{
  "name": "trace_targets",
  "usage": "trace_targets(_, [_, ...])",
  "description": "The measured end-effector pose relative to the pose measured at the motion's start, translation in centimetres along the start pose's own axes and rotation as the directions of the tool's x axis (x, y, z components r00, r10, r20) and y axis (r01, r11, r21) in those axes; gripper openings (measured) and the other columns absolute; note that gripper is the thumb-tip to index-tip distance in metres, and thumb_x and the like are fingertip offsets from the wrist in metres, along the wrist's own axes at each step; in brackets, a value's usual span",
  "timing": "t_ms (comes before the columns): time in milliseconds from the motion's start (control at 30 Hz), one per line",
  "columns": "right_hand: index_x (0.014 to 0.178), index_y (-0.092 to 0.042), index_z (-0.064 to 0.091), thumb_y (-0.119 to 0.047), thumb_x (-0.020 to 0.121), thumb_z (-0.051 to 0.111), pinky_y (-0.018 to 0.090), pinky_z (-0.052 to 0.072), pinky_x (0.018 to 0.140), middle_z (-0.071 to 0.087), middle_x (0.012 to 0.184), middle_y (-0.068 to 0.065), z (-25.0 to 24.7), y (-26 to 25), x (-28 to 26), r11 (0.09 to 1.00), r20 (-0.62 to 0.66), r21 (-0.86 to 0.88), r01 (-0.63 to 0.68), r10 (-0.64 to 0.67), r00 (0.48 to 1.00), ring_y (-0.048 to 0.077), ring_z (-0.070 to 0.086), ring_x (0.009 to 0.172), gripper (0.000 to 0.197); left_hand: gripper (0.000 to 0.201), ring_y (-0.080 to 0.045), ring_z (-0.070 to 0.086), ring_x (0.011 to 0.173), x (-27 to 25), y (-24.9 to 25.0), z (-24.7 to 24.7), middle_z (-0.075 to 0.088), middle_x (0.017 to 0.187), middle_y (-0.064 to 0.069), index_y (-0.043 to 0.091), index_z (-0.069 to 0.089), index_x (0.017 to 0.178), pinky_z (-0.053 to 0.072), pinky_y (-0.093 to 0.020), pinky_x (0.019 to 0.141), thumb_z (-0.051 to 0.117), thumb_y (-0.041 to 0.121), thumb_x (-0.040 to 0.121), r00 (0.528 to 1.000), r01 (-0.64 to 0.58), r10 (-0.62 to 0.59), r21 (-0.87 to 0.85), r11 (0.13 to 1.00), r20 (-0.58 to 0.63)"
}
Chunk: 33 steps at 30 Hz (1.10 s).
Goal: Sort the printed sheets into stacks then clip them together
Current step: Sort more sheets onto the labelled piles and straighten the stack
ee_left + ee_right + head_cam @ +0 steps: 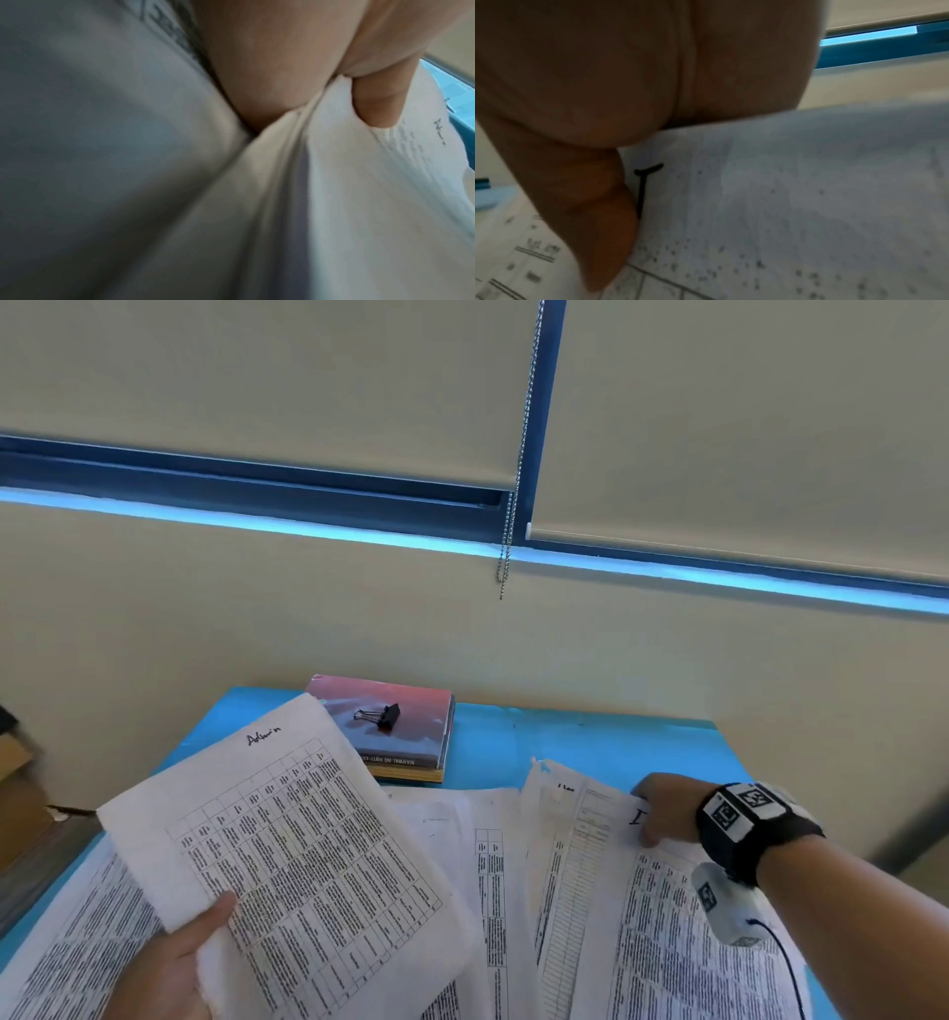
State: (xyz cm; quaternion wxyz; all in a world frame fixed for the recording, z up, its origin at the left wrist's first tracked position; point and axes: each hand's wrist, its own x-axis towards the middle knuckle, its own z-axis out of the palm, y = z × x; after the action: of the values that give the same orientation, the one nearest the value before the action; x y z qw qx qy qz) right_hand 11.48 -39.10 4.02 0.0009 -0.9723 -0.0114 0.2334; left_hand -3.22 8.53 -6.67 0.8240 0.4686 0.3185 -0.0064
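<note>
My left hand [174, 963] holds a bundle of printed sheets [287, 845] lifted off the blue table [590, 742]; its top sheet is headed "Admin" by hand. In the left wrist view the thumb [377, 105] presses on the sheets [359, 182]. My right hand [662, 809] pinches the top edge of a printed sheet [667, 942] marked with a handwritten "I"; the right wrist view shows the thumb [598, 223] on top of that sheet [782, 203]. More printed sheets [488, 865] lie spread on the table between the hands. A black binder clip [382, 715] rests on a book.
A book with a pink and grey cover [395, 726] sits on another at the table's back, against the beige wall. A bead chain [506, 557] hangs from the window blind above. Brown boxes [15, 793] stand at the left, beside the table.
</note>
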Motion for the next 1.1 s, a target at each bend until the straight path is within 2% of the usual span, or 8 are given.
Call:
trace_targets(200, [0.085,-0.022,0.064,-0.019,0.077,0.069,0.023,0.044,0.062,0.067,0.086,-0.003,-5.6,0.6,-5.4,0.999,-0.141,-0.035,0.039,-0.043,0.989,0.016,0.060,0.080,0.010,0.051,-0.049,0.056,0.118,-2.3,0.5,3.4,0.063,0.123,-0.022,0.014,0.066,0.118,0.039,-0.067,0.100,0.079,0.021,0.069,0.995,-0.084,0.083,0.027,0.996,0.064])
trace_targets(300, [0.087,-0.019,0.069,-0.023,0.082,0.068,0.028,0.051,0.074,0.071,0.087,-0.002,-10.0,0.8,-9.0,0.999,-0.265,-0.022,0.040,-0.044,0.963,0.015,0.065,0.081,0.006,0.036,-0.039,0.065,0.105,-4.4,2.5,6.3,0.072,0.111,-0.016,0.008,0.068,0.112,0.046,-0.054,0.097,0.075,0.017,0.077,0.960,-0.271,0.262,0.090,0.958,0.104])
trace_targets(467, [0.086,-0.029,0.069,-0.023,0.086,0.069,0.025,0.044,0.066,0.068,0.078,-0.014,-16.5,0.2,-16.6,0.994,-0.438,-0.036,0.107,-0.112,0.892,0.001,0.061,0.073,0.006,0.016,-0.016,0.064,0.083,-6.7,7.3,8.7,0.071,0.096,-0.003,0.013,0.066,0.106,0.045,-0.027,0.073,0.063,0.006,0.092,0.838,-0.543,0.539,0.245,0.803,0.090])
trace_targets(700, [0.088,-0.033,0.064,-0.026,0.085,0.071,0.023,0.044,0.064,0.066,0.081,-0.018,-20.6,-5.7,-23.9,0.936,-0.552,-0.143,0.320,-0.344,0.760,0.002,0.060,0.074,0.010,0.002,-0.024,0.069,0.088,-8.7,9.8,11.9,0.075,0.093,-0.004,0.020,0.069,0.091,0.052,-0.035,0.080,0.067,0.021,0.091,0.813,-0.570,0.526,0.533,0.625,0.252])
trace_targets(767, [0.091,-0.029,0.064,-0.025,0.086,0.070,0.021,0.045,0.066,0.066,0.088,-0.014,-20.1,-8.1,-23.6,0.911,-0.540,-0.172,0.376,-0.406,0.737,0.008,0.061,0.079,0.008,0.009,-0.015,0.069,0.075,-10.0,9.3,13.6,0.074,0.078,0.001,0.006,0.069,0.085,0.051,-0.026,0.068,0.068,0.013,0.090,0.782,-0.619,0.525,0.521,0.588,0.337])
trace_targets(900, [0.117,-0.019,0.064,-0.030,0.086,0.069,0.027,0.041,0.099,0.050,0.140,-0.005,-18.4,-11.5,-21.3,0.831,-0.518,-0.256,0.493,-0.549,0.656,0.017,0.053,0.120,0.033,0.023,0.001,0.059,0.057,-13.5,8.4,15.5,0.068,0.061,0.000,0.004,0.066,0.067,0.048,-0.022,0.059,0.061,-0.004,0.088,0.681,-0.733,0.466,0.521,0.438,0.565])
trace_targets(967, [0.111,-0.023,0.065,-0.031,0.086,0.069,0.030,0.045,0.096,0.058,0.129,-0.006,-17.7,-12.2,-20.5,0.801,-0.523,-0.220,0.557,-0.579,0.626,0.016,0.057,0.113,0.027,0.029,0.001,0.054,0.053,-14.4,8.2,15.4,0.061,0.055,0.000,0.003,0.059,0.063,0.045,-0.020,0.055,0.057,-0.008,0.089,0.653,-0.755,0.447,0.472,0.456,0.611])
trace_targets(1100, [0.091,-0.025,0.058,-0.032,0.086,0.069,0.032,0.049,0.071,0.062,0.088,-0.012,-16.5,-12.8,-19.9,0.800,-0.558,-0.149,0.582,-0.554,0.618,0.010,0.059,0.081,0.013,0.022,0.001,0.057,0.052,-15.4,7.8,14.7,0.058,0.058,-0.006,-0.016,0.054,0.072,0.046,-0.012,0.049,0.048,-0.015,0.093,0.635,-0.765,0.506,0.386,0.515,0.584])
